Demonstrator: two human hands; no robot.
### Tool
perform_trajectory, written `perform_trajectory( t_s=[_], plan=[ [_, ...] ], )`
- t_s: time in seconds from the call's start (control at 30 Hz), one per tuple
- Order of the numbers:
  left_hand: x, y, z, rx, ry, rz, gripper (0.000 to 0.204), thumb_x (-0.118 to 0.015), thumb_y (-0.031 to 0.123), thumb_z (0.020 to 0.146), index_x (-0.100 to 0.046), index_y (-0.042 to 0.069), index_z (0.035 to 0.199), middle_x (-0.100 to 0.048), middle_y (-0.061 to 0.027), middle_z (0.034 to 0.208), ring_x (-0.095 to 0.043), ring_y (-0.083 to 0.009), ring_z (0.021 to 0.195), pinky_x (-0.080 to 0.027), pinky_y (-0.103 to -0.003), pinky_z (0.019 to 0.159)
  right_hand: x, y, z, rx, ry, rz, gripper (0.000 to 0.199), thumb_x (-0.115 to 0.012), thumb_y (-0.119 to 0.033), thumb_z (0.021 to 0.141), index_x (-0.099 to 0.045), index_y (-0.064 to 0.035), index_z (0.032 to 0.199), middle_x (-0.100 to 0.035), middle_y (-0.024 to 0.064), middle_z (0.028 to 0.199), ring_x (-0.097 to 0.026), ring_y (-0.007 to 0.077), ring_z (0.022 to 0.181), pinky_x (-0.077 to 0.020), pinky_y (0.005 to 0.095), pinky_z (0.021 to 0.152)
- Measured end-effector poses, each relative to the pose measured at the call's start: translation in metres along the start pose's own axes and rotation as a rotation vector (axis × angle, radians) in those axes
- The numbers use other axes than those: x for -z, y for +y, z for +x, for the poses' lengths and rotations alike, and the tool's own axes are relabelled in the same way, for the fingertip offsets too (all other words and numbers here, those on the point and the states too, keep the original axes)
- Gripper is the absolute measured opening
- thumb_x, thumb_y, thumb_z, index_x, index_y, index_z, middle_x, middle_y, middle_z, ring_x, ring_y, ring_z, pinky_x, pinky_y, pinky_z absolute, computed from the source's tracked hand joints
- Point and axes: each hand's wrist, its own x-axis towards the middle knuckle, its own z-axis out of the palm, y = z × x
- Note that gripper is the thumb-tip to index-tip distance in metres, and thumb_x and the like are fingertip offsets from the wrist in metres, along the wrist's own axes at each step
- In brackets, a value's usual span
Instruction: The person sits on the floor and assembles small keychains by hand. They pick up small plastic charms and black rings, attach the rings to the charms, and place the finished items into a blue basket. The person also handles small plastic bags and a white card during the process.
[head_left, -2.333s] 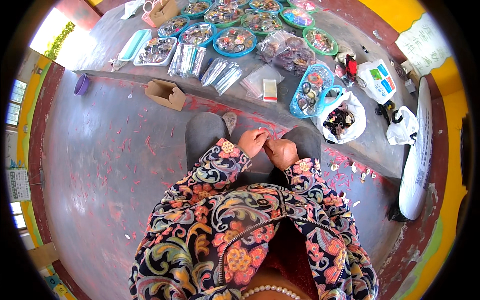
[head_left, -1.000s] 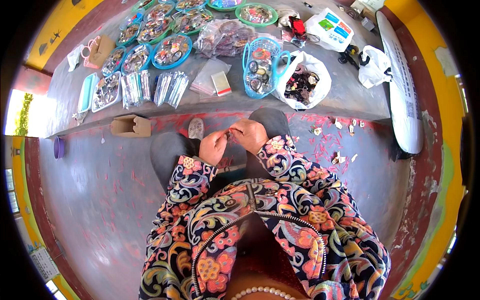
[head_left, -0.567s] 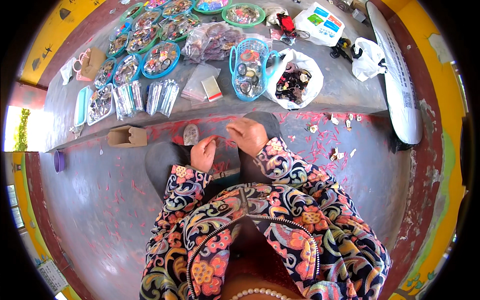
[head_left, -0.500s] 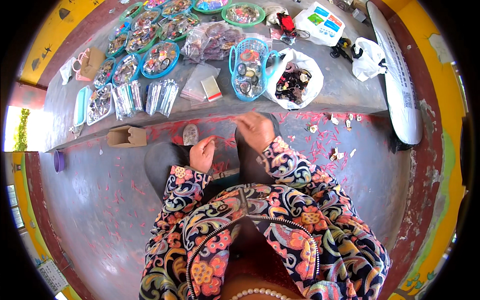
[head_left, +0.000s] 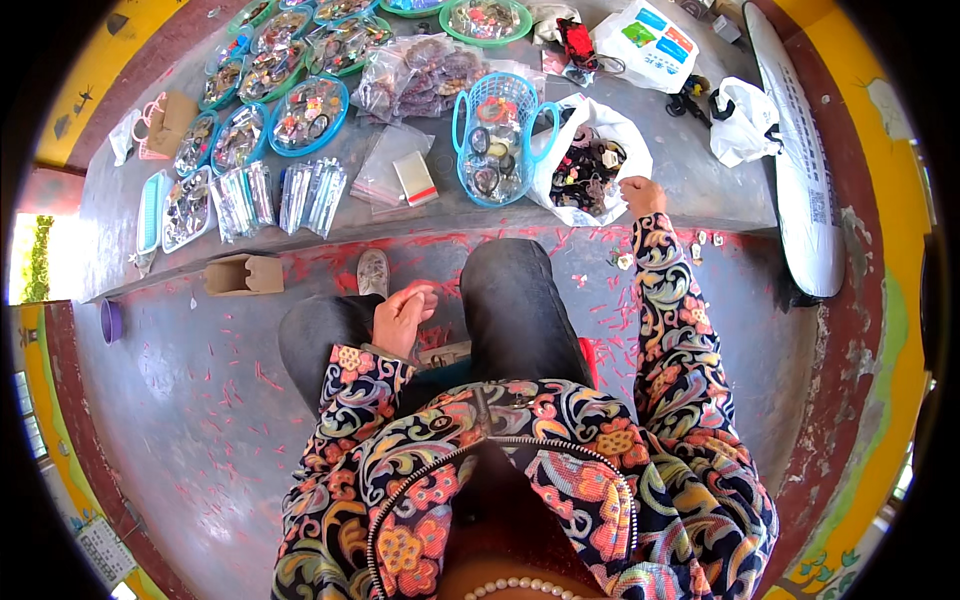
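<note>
My right hand (head_left: 641,196) is at the right rim of an open white plastic bag (head_left: 567,213), its fingers curled together; what they hold, if anything, cannot be made out. Inside that bag lies a heap of small dark items, apparently hair ties (head_left: 590,165), with pale tags among them. Above my left thigh, my left hand (head_left: 403,318) is closed with its fingers bent inward. Anything in its grasp is too small or hidden to name. Touching the bag on its left is a blue plastic basket (head_left: 497,198) with two handles, holding several round and ring-shaped trinkets.
Round trays of trinkets (head_left: 309,115), clear packets (head_left: 312,197), plastic bags (head_left: 412,75) and a white card with a red edge (head_left: 414,178) cover the grey ledge (head_left: 700,205). An open cardboard box (head_left: 244,275) stands on the floor, where red scraps lie scattered.
My right hand has gone from above my right knee out to the right rim of the white bag. My left hand stays near my lap, its fingers more curled.
</note>
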Motion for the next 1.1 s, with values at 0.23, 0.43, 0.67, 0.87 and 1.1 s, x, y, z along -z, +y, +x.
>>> perform_trajectory(
  t_s=[0.23,0.43,0.67,0.87,1.1],
  plan=[
    [-0.009,0.009,0.0,0.029,-0.015,0.022,0.026,-0.045,0.013,0.088,-0.057,-0.005,0.102,-0.061,-0.0116,0.093,-0.059,-0.0161,0.086,-0.049,-0.026,0.075,-0.038,-0.006,0.013,0.219,-0.303,-0.437,0.021,-0.054,-0.009,0.066,-0.069,-0.0121,0.082,-0.065,0.0098,0.077,-0.062,0.0246,0.076,-0.0482,0.0324,0.07],
    [-0.014,0.016,-0.001,0.072,-0.046,0.069,0.026,-0.045,0.013,0.088,-0.056,-0.005,0.103,-0.061,-0.0116,0.093,-0.059,-0.0157,0.086,-0.048,-0.026,0.076,-0.054,-0.001,0.019,0.215,-0.423,-0.73,0.025,-0.056,-0.013,0.065,-0.067,-0.0126,0.088,-0.062,0.0147,0.09,-0.059,0.0308,0.087,-0.0467,0.0375,0.079],
    [-0.019,0.02,-0.003,0.08,-0.052,0.08,0.026,-0.045,0.014,0.088,-0.057,-0.004,0.102,-0.062,-0.0113,0.092,-0.059,-0.0146,0.085,-0.048,-0.026,0.075,-0.07,-0.009,0.02,0.125,-0.332,-0.777,0.032,-0.059,-0.024,0.069,-0.063,-0.0049,0.095,-0.061,0.0156,0.098,-0.058,0.0303,0.092,-0.0466,0.0375,0.081],
    [-0.019,0.017,-0.002,0.064,-0.058,0.09,0.025,-0.047,0.013,0.087,-0.057,-0.004,0.102,-0.062,-0.0113,0.091,-0.06,-0.0142,0.082,-0.049,-0.026,0.073,-0.079,-0.004,0.021,0.062,-0.27,-0.711,0.032,-0.057,-0.025,0.07,-0.063,-0.0029,0.093,-0.061,0.0163,0.098,-0.058,0.0304,0.092,-0.0465,0.0373,0.081],
    [-0.02,0.02,-0.006,0.051,-0.073,0.079,0.026,-0.047,0.013,0.087,-0.057,-0.006,0.102,-0.062,-0.0125,0.091,-0.06,-0.0151,0.082,-0.049,-0.026,0.073,-0.037,-0.018,0.025,0.158,-0.128,-0.316,0.028,-0.062,-0.027,0.066,-0.066,-0.005,0.083,-0.063,0.0147,0.075,-0.062,0.0282,0.076,-0.0475,0.035,0.069]
  ],
)
